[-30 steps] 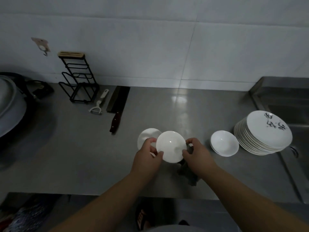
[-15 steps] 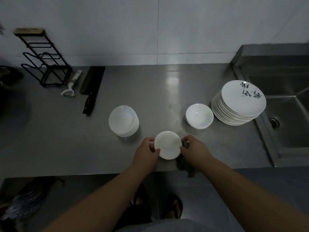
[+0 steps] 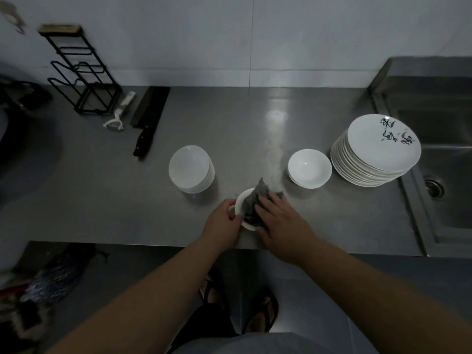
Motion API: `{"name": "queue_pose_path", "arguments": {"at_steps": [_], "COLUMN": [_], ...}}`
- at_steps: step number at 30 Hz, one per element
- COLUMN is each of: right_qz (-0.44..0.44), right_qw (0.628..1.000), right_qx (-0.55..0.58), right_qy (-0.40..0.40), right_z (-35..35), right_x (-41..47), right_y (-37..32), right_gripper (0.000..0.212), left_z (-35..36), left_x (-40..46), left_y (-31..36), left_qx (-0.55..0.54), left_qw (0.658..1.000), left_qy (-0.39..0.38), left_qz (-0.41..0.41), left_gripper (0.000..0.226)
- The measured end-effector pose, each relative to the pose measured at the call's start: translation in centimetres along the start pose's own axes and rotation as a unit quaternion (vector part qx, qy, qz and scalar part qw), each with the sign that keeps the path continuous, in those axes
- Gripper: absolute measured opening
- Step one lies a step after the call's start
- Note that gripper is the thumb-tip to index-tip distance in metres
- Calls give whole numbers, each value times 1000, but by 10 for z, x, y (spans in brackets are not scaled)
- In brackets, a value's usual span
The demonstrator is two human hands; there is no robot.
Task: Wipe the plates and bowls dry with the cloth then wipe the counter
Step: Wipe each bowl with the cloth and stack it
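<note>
Left hand [image 3: 224,217]: curled round the near-left rim of a small white bowl [image 3: 241,206], low centre of frame; steadying it so wiping does not push it along.
Right hand [image 3: 277,217]: flat, fingers spread, pressing a grey cloth [image 3: 254,200] into the bowl; palm down to force fabric against the inside.
Cloth: bunched, one corner sticking up toward the frame's centre, most of it inside the bowl.
Bowl: near the front edge of the steel counter [image 3: 255,129], close to the body for reach.
Stack of bowls [image 3: 190,168]: left of centre, apart from the work; probably the done pile.
Open bowls [image 3: 309,167]: right of centre, just beside the plates [image 3: 376,149]; likely waiting.
Plates: tall stack, right, at the sink [image 3: 439,149] edge.
Upper left: rack [image 3: 81,72], peeler [image 3: 118,114], cleaver [image 3: 148,121], clear of the wiping.
Counter wipe: not yet begun.
</note>
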State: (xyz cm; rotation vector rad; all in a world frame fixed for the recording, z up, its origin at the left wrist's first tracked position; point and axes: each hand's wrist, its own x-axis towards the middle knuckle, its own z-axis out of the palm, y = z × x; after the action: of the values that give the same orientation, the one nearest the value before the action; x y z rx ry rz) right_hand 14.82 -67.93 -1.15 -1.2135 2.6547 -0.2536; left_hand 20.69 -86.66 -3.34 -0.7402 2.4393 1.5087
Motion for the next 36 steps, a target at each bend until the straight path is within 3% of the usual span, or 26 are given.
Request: {"name": "queue_pose_path", "arguments": {"at_steps": [4, 9, 14, 18, 21, 25, 28, 31, 36], "right_qz": [-8, -19, -143, -103, -55, -133, -167, -114, 25], "right_qw": [995, 990, 985, 976, 986, 984, 974, 978, 996], "right_qx": [-53, -27, -37, -144, -88, -47, -123, -136, -20], "right_qy": [-82, -140, -87, -128, -132, -106, -87, -105, -78], "right_z": [6, 7, -6, -4, 10, 3, -3, 5, 18], "right_x": [13, 11, 12, 13, 6, -2, 1, -1, -6], "right_y": [3, -14, 16, 25, 6, 18, 43, 34, -3], "right_gripper": [84, 111, 76, 96, 97, 79, 75, 88, 98], "left_z": [0, 2, -1, -4, -5, -10, -9, -9, 5], "left_x": [1, 4, 6, 8, 10, 11, 12, 19, -7], "left_y": [1, 2, 5, 11, 13, 16, 20, 25, 22], "left_qx": [-2, 7, 63, 105, 103, 137, 178, 175, 81], "left_qw": [1000, 1000, 998, 994, 994, 990, 983, 984, 992], "left_qy": [-3, 8, 27, 16, 22, 16, -7, 5, 82], "left_qz": [0, -9, 10, 29, 13, 24, 52, 31, -51], "left_gripper": [26, 30, 32, 34, 29, 27, 39, 36, 33]}}
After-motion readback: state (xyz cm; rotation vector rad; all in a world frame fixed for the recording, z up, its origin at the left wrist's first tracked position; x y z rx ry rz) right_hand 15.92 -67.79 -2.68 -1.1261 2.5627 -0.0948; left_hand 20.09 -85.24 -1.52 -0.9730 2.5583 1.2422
